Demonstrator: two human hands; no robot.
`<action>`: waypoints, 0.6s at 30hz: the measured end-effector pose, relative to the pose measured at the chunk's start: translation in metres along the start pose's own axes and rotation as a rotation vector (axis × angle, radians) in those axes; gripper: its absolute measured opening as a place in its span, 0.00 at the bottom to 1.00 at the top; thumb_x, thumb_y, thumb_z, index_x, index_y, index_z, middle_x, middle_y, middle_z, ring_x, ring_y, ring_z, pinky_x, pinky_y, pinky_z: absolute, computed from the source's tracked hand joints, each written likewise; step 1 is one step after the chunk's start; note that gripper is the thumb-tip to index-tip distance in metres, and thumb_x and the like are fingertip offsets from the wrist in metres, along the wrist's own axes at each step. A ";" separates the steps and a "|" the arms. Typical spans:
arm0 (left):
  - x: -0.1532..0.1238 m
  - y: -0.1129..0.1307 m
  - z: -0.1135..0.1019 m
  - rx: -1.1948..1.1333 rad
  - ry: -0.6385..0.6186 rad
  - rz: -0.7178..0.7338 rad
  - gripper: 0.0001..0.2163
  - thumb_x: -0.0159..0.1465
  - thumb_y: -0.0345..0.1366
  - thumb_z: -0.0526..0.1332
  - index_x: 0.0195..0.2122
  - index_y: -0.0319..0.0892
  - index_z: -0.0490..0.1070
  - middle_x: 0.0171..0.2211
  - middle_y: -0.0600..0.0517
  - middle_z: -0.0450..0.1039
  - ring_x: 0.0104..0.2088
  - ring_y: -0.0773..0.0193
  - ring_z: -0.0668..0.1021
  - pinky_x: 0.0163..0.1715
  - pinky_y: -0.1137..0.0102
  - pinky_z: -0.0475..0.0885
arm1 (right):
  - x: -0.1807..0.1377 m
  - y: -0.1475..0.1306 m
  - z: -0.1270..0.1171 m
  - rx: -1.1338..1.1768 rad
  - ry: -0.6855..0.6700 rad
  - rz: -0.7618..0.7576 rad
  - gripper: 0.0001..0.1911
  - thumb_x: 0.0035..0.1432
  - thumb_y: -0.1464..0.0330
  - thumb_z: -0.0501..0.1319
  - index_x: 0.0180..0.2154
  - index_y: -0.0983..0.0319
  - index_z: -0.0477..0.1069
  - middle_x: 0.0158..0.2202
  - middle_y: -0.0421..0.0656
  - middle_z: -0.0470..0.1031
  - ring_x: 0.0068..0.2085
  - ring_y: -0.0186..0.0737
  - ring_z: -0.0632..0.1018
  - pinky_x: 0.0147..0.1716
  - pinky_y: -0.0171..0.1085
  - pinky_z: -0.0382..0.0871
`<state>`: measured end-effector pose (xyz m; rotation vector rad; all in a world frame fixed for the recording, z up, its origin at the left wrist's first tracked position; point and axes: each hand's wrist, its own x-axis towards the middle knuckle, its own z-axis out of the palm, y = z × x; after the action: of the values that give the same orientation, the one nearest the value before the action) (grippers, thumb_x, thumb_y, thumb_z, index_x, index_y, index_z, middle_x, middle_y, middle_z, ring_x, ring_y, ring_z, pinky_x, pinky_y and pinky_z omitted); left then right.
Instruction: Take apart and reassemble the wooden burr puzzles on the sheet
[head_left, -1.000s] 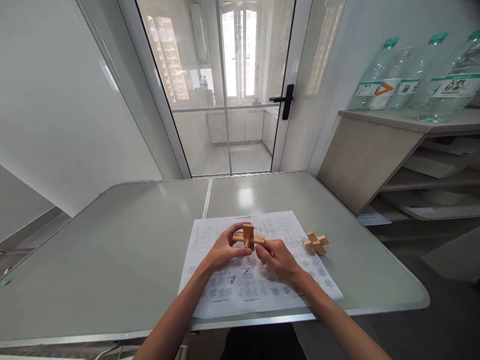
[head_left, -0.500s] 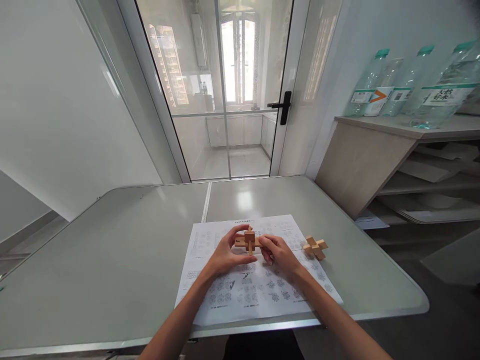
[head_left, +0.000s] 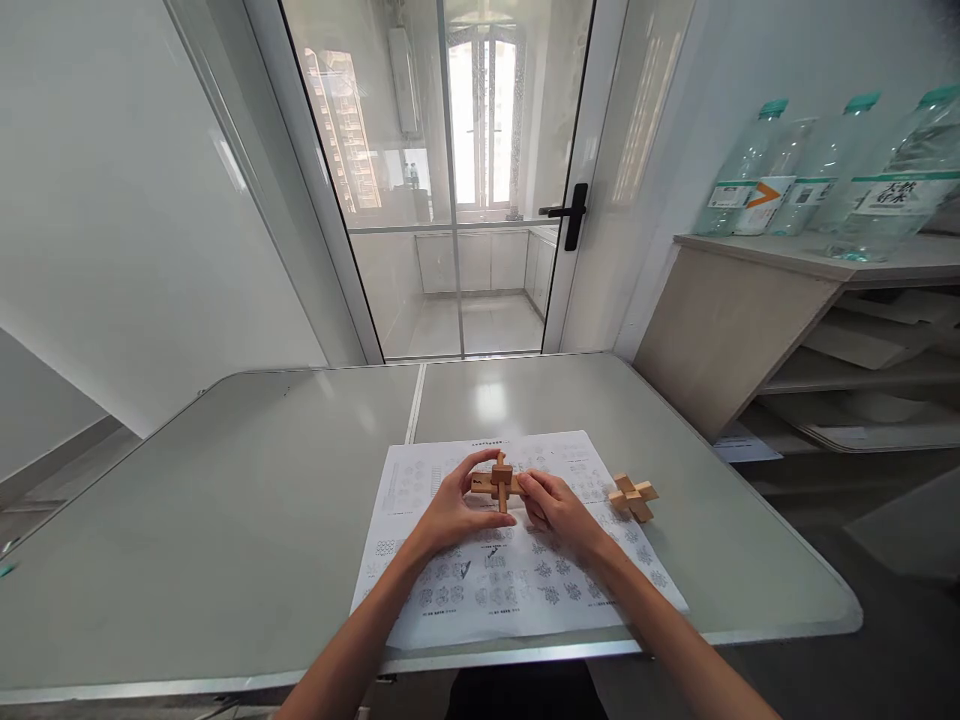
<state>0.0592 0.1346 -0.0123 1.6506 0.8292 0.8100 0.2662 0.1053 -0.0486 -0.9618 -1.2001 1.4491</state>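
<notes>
Both my hands hold a wooden burr puzzle (head_left: 502,478), a cross of interlocked brown sticks, above a printed sheet (head_left: 420,620). My left hand (head_left: 452,508) grips it with the thumb at the bottom stick end and the fingers at the top one. A dark mark shows on the stick that points left. Between thumb and fingers, my right hand (head_left: 555,505) pinches the stick end on the right. A second, lighter wooden burr puzzle (head_left: 634,497) lies to the right of my right hand, at the sheet's right edge.
The paper, covered with small puzzle drawings, lies on a grey-green table (head_left: 225,540) with a metal edge. Plastic bottles (head_left: 739,180) stand on a wooden shelf unit (head_left: 720,300) at right. Behind the table is a glass door (head_left: 487,270) with a black handle (head_left: 574,217).
The view has shifted very slightly. Both hands keep the same hold on the puzzle, which seems tilted a little differently. The second puzzle has not moved.
</notes>
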 end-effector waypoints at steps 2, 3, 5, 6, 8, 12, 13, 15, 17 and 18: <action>0.000 0.000 0.000 -0.011 0.003 -0.006 0.43 0.48 0.38 0.81 0.65 0.50 0.65 0.57 0.44 0.75 0.52 0.50 0.80 0.56 0.54 0.74 | 0.000 -0.001 0.000 0.005 -0.005 0.005 0.26 0.62 0.44 0.62 0.28 0.58 0.62 0.19 0.29 0.52 0.19 0.29 0.54 0.18 0.30 0.52; -0.001 0.001 0.001 -0.014 0.004 -0.010 0.43 0.48 0.38 0.81 0.65 0.50 0.66 0.57 0.45 0.75 0.52 0.51 0.80 0.56 0.55 0.75 | -0.001 -0.001 0.000 0.007 -0.009 0.007 0.26 0.62 0.44 0.62 0.28 0.58 0.62 0.19 0.29 0.52 0.19 0.29 0.54 0.18 0.30 0.52; -0.002 0.002 0.001 -0.017 0.005 -0.016 0.44 0.47 0.38 0.81 0.65 0.50 0.66 0.57 0.45 0.76 0.52 0.50 0.81 0.55 0.55 0.75 | -0.002 -0.002 0.000 0.008 -0.017 0.015 0.26 0.62 0.44 0.62 0.29 0.58 0.62 0.19 0.29 0.52 0.20 0.29 0.54 0.18 0.31 0.52; -0.003 0.003 0.002 -0.016 0.004 -0.018 0.44 0.47 0.38 0.81 0.65 0.50 0.66 0.56 0.45 0.77 0.51 0.50 0.81 0.54 0.55 0.76 | -0.002 -0.002 0.000 0.008 -0.021 0.019 0.26 0.63 0.44 0.62 0.29 0.58 0.62 0.20 0.29 0.52 0.20 0.29 0.53 0.18 0.31 0.51; -0.004 0.006 0.003 -0.007 0.001 -0.018 0.44 0.46 0.39 0.81 0.65 0.50 0.66 0.53 0.45 0.78 0.51 0.50 0.81 0.54 0.55 0.76 | -0.003 -0.002 0.000 0.007 -0.021 0.023 0.26 0.64 0.44 0.61 0.29 0.58 0.61 0.20 0.29 0.51 0.20 0.29 0.53 0.18 0.31 0.50; -0.006 0.009 0.005 0.052 0.009 -0.012 0.46 0.46 0.40 0.82 0.66 0.50 0.65 0.46 0.46 0.82 0.51 0.48 0.81 0.54 0.54 0.75 | -0.003 -0.002 0.000 -0.010 -0.002 0.017 0.27 0.62 0.43 0.62 0.29 0.58 0.61 0.21 0.30 0.50 0.21 0.30 0.53 0.18 0.32 0.49; -0.006 0.010 0.005 0.074 0.016 -0.007 0.46 0.45 0.40 0.82 0.65 0.50 0.66 0.45 0.47 0.82 0.50 0.48 0.81 0.54 0.54 0.75 | -0.002 -0.002 0.000 -0.018 0.005 0.015 0.27 0.62 0.43 0.62 0.29 0.58 0.63 0.21 0.30 0.51 0.21 0.30 0.53 0.18 0.33 0.49; -0.005 0.009 0.005 0.117 0.030 0.012 0.46 0.45 0.41 0.82 0.65 0.50 0.66 0.44 0.47 0.82 0.50 0.48 0.81 0.54 0.53 0.74 | 0.000 0.000 -0.001 -0.033 0.018 0.008 0.27 0.61 0.42 0.62 0.30 0.58 0.65 0.20 0.30 0.51 0.21 0.30 0.54 0.18 0.33 0.49; -0.005 0.008 0.006 0.150 0.042 0.043 0.46 0.45 0.43 0.82 0.65 0.50 0.66 0.44 0.48 0.82 0.49 0.49 0.81 0.54 0.54 0.74 | 0.001 0.003 -0.003 -0.047 0.024 0.003 0.27 0.61 0.42 0.62 0.30 0.58 0.66 0.19 0.30 0.52 0.20 0.31 0.54 0.18 0.34 0.50; -0.004 0.007 0.006 0.162 0.051 0.064 0.46 0.45 0.43 0.82 0.65 0.50 0.66 0.44 0.48 0.82 0.49 0.49 0.81 0.54 0.54 0.74 | 0.002 0.004 -0.004 -0.054 0.024 0.001 0.27 0.61 0.42 0.62 0.30 0.58 0.66 0.19 0.30 0.52 0.20 0.31 0.54 0.18 0.34 0.50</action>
<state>0.0628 0.1268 -0.0075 1.8135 0.9014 0.8506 0.2685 0.1077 -0.0528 -1.0145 -1.2264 1.4081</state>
